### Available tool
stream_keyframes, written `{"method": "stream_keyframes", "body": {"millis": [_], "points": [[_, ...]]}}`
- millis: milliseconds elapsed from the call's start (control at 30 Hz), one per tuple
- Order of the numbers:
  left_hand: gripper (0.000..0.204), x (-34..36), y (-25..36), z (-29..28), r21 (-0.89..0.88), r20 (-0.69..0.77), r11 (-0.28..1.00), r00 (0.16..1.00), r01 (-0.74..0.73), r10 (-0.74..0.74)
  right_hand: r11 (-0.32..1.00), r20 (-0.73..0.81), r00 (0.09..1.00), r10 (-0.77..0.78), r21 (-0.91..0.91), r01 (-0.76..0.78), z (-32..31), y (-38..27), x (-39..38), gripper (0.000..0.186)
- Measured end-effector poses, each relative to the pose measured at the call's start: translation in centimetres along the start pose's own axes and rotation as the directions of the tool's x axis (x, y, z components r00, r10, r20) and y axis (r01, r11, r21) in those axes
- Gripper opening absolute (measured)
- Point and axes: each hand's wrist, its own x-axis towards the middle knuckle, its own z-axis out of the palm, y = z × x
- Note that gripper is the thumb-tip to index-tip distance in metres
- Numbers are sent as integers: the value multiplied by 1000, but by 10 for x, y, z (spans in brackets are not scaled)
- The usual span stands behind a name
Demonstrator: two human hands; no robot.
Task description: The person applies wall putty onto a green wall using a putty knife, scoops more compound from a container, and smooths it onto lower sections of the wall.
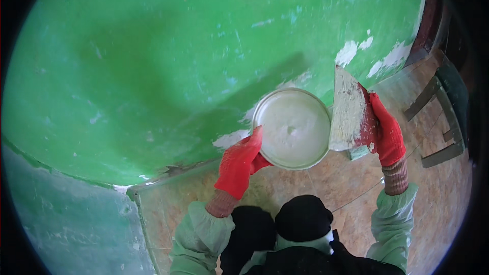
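My left hand [240,164], in a red glove, grips the near left rim of a round tub [290,89]. Pale, smooth putty [305,114] with a small lump near the middle fills what I can see of it. A wide putty knife [348,109] is in my gloved right hand [389,132], closed around its red grip side. White filler is crusted over the blade, which stands just right of the tub, its left edge close to or touching the rim; I cannot tell which.
A green wall [168,61] with chips and white patches [347,52] rises ahead. It meets a bluish wall [66,209] at lower left. A dark plastic chair [451,102] stands on the tiled floor [285,188] at right. My knees [304,217] are below the tub.
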Motion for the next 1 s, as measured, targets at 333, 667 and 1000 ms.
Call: {"method": "stream_keyframes", "body": {"millis": [333,667,1000], "points": [[53,-26,-61,-77,-42,38,985,985,170,-169,752,269,935,233,560,-348,39,58,-22,43],[57,-26,-114,-164,-147,74,970,980,194,-185,905,-79,904,419,116,-410,96,43,-76,43],[55,7,-149,-203,-148,97,962,971,229,-216,972,-157,979,132,-172,-158,144,55,-81,40]]}}
